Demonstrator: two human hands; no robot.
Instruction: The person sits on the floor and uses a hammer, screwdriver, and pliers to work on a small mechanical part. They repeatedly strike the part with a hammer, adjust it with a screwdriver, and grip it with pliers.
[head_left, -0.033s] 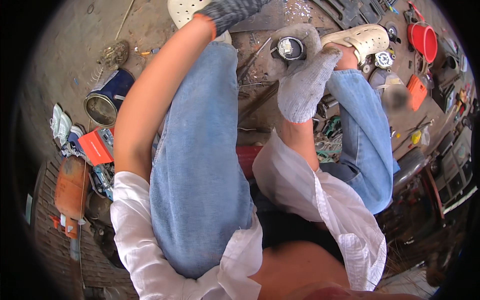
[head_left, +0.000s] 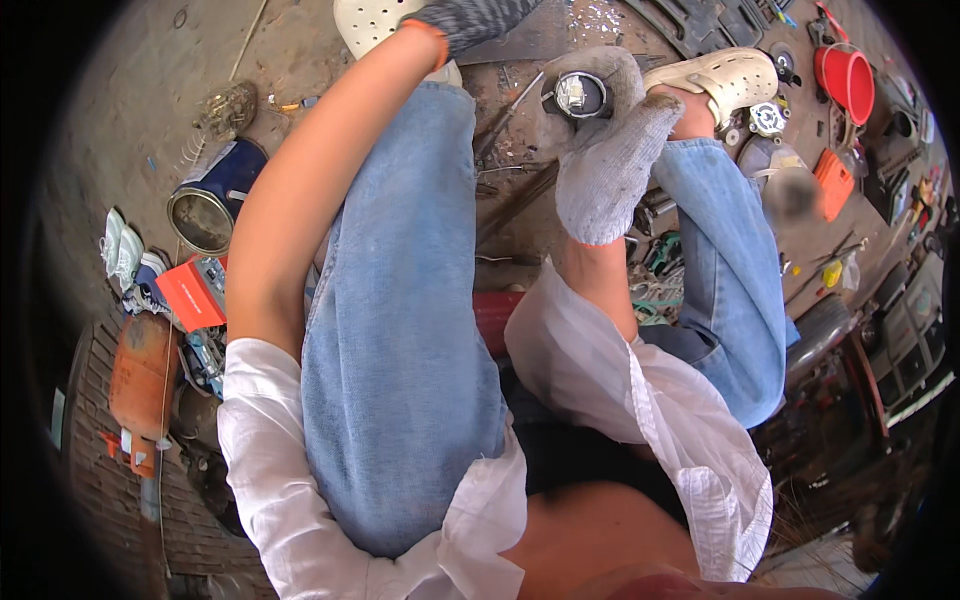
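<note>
My left hand [head_left: 470, 22], in a dark grey striped glove with an orange cuff, reaches the top edge beside a cream clog [head_left: 372, 20]. Its fingers run out of the picture, so what they touch is hidden. My right hand [head_left: 608, 185] wears a pale, dirty knit glove and is bent over close to my right ankle. It appears to be closed against a round metal part [head_left: 578, 95] with a dark rim and a pale, shiny centre. Greyish material curves round that part, and most of the fingers are hard to make out.
To the left stand a blue tin [head_left: 205, 215], a red box [head_left: 193, 293] and an orange cylinder [head_left: 145, 370]. A red basin [head_left: 845, 85], an orange block [head_left: 833, 185] and a pale ring-shaped part [head_left: 768, 118] lie right. A black tool case [head_left: 700, 22] lies beyond my feet.
My left wrist has shifted slightly right and up, and the left sleeve a little left. My right hand and the round metal part look unchanged.
</note>
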